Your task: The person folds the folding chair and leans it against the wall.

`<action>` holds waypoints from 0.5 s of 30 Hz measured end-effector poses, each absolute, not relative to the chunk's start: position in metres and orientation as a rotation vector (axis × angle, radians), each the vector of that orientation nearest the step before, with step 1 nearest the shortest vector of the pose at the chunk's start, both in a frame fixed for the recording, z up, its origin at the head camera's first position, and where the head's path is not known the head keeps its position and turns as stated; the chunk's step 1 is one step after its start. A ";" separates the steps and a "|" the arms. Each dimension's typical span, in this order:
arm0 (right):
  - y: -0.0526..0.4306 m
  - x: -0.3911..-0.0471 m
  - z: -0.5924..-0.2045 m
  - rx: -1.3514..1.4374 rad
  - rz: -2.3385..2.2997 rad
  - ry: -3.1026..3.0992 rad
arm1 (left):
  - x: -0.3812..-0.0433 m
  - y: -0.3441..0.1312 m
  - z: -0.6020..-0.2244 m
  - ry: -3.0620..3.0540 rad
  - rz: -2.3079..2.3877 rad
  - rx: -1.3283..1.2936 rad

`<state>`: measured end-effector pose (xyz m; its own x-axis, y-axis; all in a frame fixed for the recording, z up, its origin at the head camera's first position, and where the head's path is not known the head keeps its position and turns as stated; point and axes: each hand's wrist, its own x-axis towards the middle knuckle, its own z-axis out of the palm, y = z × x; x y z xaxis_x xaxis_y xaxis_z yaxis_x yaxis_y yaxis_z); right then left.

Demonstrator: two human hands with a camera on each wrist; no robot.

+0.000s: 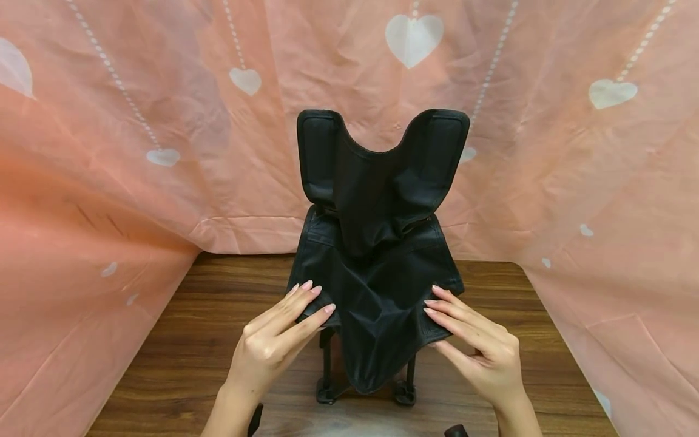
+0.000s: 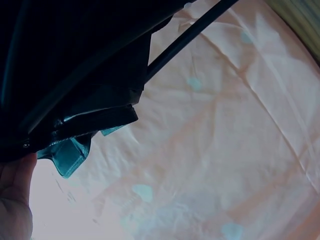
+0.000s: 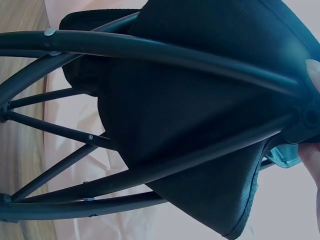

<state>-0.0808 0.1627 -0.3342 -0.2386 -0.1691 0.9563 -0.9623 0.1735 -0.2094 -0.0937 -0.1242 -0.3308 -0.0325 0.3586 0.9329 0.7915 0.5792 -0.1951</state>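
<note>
A small black folding chair (image 1: 377, 255) stands upright in the middle of the head view, its backrest at the far side and its seat sagging toward me. My left hand (image 1: 275, 337) holds the seat's front left corner, fingers on top of the fabric and thumb hidden underneath. At the front right corner, my right hand (image 1: 477, 340) pinches the fabric, thumb below and fingers above. The right wrist view shows the chair's crossed tubes (image 3: 150, 170) under the seat, with part of my right hand (image 3: 311, 162) at the edge. Part of my left hand (image 2: 15, 200) touches the dark seat edge in the left wrist view.
Brown wood-grain surface (image 1: 229, 303) lies under the chair. A pink curtain (image 1: 349, 73) with white hearts surrounds it at the back and both sides. Chair feet (image 1: 326, 391) rest on the surface; two dark tips (image 1: 455, 431) show at the bottom edge.
</note>
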 end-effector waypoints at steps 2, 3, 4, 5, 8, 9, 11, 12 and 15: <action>0.162 -0.082 -0.334 1.120 1.170 -1.582 | -0.094 -0.123 -0.330 -1.628 -0.461 -0.980; 0.162 -0.082 -0.334 1.122 1.175 -1.581 | -0.094 -0.122 -0.330 -1.627 -0.463 -0.978; 0.161 -0.082 -0.334 1.125 1.179 -1.577 | -0.094 -0.122 -0.331 -1.626 -0.463 -0.977; 0.160 -0.083 -0.333 1.130 1.184 -1.572 | -0.095 -0.122 -0.331 -1.626 -0.467 -0.975; 0.159 -0.083 -0.333 1.129 1.186 -1.566 | -0.095 -0.121 -0.331 -1.626 -0.478 -0.972; 0.159 -0.083 -0.333 1.126 1.187 -1.566 | -0.095 -0.120 -0.331 -1.625 -0.482 -0.971; 0.159 -0.083 -0.333 1.120 1.185 -1.569 | -0.095 -0.119 -0.331 -1.621 -0.492 -0.969; 0.160 -0.083 -0.333 1.117 1.186 -1.571 | -0.095 -0.119 -0.332 -1.618 -0.495 -0.968; 0.159 -0.083 -0.333 1.120 1.188 -1.570 | -0.094 -0.118 -0.332 -1.612 -0.508 -0.967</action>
